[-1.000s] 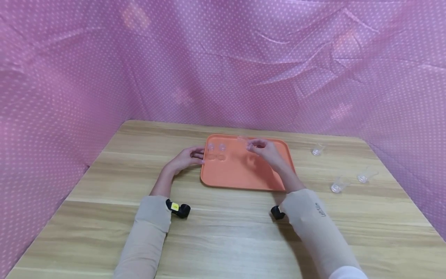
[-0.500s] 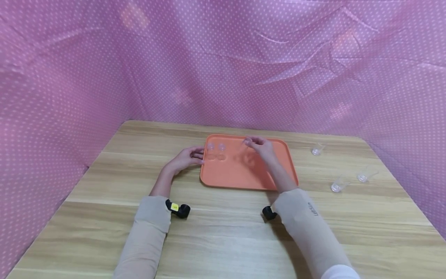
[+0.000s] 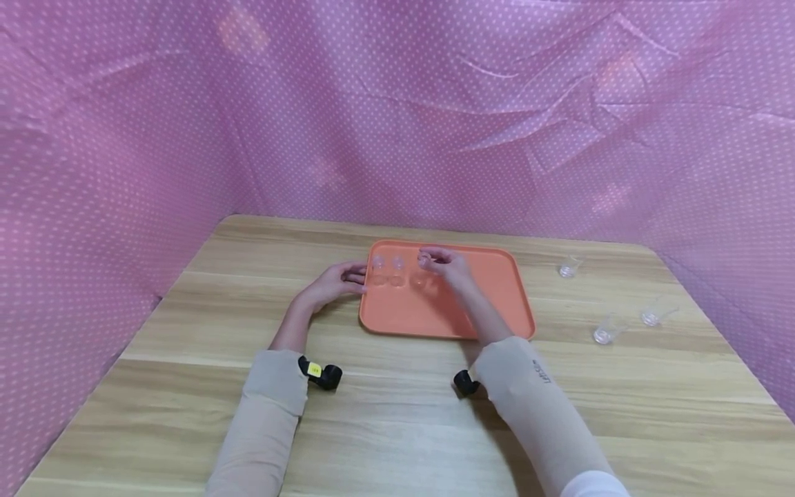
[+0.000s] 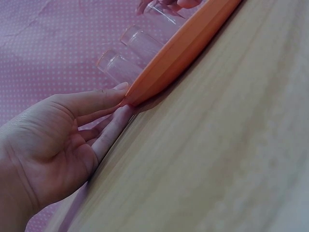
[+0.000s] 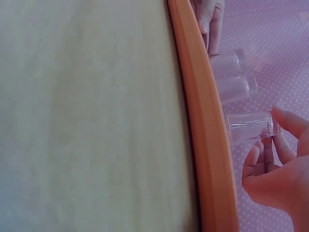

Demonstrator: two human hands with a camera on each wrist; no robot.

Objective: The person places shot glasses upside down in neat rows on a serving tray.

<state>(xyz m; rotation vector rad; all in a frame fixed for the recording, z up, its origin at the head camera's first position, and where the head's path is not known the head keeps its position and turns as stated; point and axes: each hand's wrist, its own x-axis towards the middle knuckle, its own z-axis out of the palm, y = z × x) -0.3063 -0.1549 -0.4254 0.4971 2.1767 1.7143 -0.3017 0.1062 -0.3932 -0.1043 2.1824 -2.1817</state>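
Compared with half a second before, the right hand (image 3: 448, 268) had travelled left across the tray (image 3: 404, 317), bringing its glass (image 5: 248, 125) close beside the two glasses (image 3: 379, 264) (image 3: 397, 264) at the tray's left end. The left hand (image 3: 332, 284) had stayed put, its fingers parted and their tips touching the tray's left rim. The right hand pinched the glass by its base between thumb and fingertips, mouth down over the far half of the tray; whether its lip touched the surface I could not tell.

The glass was clear, smooth and slightly flared, with a thick base. The tray was orange, a rounded rectangle with a low raised rim, and its matt face carried the right hand's shadow. Pale wood grain ran along the table (image 3: 385, 428). Behind hung a pink cloth (image 3: 397, 103), creased and covered in small white dots. Both sleeves (image 3: 248, 442) (image 3: 540, 414) were beige, the right one lettered, and each wrist bore a black camera (image 3: 331, 377) (image 3: 466, 383).

Six glasses showed in all: one in the right hand, two mouth down on the tray, and three glasses (image 3: 568, 267) (image 3: 652, 317) (image 3: 605, 335) mouth up on the table, right of the tray and apart from one another.
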